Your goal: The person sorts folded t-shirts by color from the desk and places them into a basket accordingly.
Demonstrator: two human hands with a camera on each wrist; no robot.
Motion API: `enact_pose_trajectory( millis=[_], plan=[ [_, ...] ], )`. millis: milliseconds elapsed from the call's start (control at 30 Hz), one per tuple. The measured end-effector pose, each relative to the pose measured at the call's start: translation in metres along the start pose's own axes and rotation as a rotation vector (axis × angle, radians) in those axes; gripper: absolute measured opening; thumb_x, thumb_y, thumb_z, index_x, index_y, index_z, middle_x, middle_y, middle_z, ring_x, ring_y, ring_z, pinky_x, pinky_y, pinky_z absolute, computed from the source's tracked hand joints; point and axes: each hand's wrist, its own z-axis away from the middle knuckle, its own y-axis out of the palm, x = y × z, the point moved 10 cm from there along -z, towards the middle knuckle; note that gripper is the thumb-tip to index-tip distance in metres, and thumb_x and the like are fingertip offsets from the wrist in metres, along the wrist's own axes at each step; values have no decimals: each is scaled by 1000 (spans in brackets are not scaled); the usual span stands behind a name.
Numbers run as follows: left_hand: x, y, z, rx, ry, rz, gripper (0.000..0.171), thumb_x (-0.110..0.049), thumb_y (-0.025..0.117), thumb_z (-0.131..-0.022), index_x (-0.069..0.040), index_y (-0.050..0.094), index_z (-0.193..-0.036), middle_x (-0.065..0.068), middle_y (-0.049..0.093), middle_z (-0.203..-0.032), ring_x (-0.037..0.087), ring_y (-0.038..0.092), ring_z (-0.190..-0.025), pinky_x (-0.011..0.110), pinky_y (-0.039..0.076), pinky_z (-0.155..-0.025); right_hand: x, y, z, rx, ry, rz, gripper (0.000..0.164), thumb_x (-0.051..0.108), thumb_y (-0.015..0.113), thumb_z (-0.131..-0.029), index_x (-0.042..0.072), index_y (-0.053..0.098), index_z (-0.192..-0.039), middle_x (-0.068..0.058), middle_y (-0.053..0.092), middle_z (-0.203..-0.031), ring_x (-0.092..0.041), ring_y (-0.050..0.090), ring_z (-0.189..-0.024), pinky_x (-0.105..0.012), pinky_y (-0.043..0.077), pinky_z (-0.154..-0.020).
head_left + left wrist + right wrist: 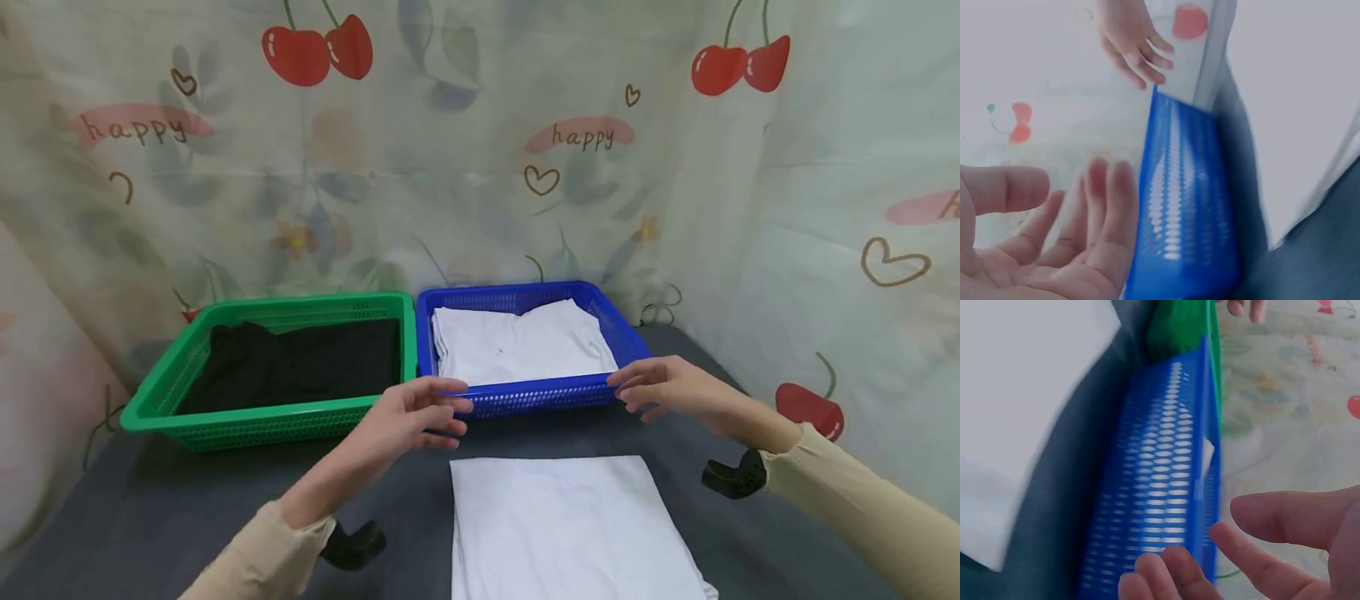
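Observation:
My left hand (417, 414) hovers over the front edge where the two baskets meet, its fingers loosely bent around nothing. Near the front right corner of the blue basket (540, 398) is my right hand (670, 387), fingers relaxed and holding nothing. Folded white cloth (517, 342) lies inside that basket. Another folded white cloth (562, 525) lies flat on the dark tabletop, below and between the hands. In the left wrist view the left hand's fingers (1121, 194) are spread apart with bare air between them and the thumb.
To the left stands a green basket (285, 410) with folded black cloth (307, 362) in it. Both baskets stand side by side at the back of the dark table (240, 517), against a printed curtain (465, 217). A plain curtain side (832, 275) borders the right.

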Motion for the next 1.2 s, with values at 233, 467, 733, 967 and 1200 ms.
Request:
enact_pose_trajectory(
  millis=[233,467,733,967,1200],
  plan=[
    [38,14,26,-21,-172,10,41,-10,59,-98,0,51,-137,19,55,-131,37,55,-116,49,51,-89,-56,14,22,85,197,-16,43,24,64,-96,3,59,-132,-19,54,-135,-37,51,-120,-63,40,-94],
    [77,19,34,-57,-329,8,49,-12,59,-98,-4,45,-144,28,39,-144,45,45,-125,57,47,-91,-100,20,40,101,328,-102,39,21,65,-96,1,61,-130,-20,51,-134,-31,56,-108,-54,48,-87],
    [96,23,38,-35,-359,66,48,-11,56,-98,-3,46,-144,28,40,-143,41,52,-119,55,47,-92,-102,45,42,299,252,-422,43,16,55,-101,0,51,-141,-14,65,-113,-29,63,-101,-45,50,-91],
    [109,36,36,9,-364,137,48,-13,58,-98,-4,48,-144,21,43,-141,31,56,-109,50,49,-91,-99,69,44,436,217,-696,44,12,43,-106,1,41,-149,-16,54,-137,-29,57,-114,-44,44,-99],
    [125,61,46,158,-385,68,42,-18,63,-97,-9,58,-138,15,61,-107,24,64,-89,42,57,-74,-95,95,40,455,210,-594,45,9,55,-100,6,49,-145,-16,40,-149,-28,48,-123,-52,38,-104]
  ],
)
